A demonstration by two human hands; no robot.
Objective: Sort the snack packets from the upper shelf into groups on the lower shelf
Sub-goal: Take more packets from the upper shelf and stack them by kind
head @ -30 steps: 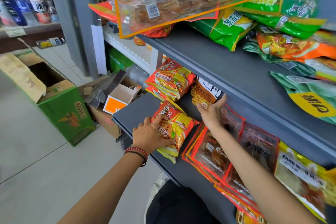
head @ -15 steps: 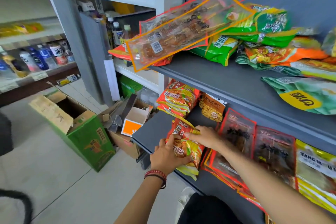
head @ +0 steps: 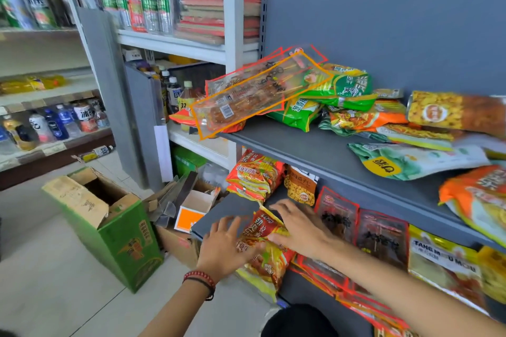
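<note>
A glossy red-and-yellow noodle packet [head: 267, 257] lies at the front left corner of the lower shelf [head: 227, 206], overhanging its edge. The left hand [head: 223, 246] and right hand [head: 298, 227] press flat on it, fingers straight and spread.

i see both hands down on the lower shelf [head: 227, 206], at its front left corner. my left hand [head: 223, 247] lies with fingers spread against the left side of a red-and-yellow noodle packet [head: 267, 257], a bead bracelet [head: 199, 277] on that wrist. my right hand [head: 299, 228] rests flat across the packet's top, fingers straight. the packet's lower end overhangs the shelf edge. behind it stands a stack of matching packets [head: 254, 175], with a seed packet [head: 301, 190] just beside. dark red-edged packets [head: 338, 216] lean to the right. on the upper shelf [head: 315, 149] a clear skewer packet [head: 246, 101] juts past the edge beside green packets [head: 349, 85]. a green carton [head: 117, 241] sits open on the floor.
</note>
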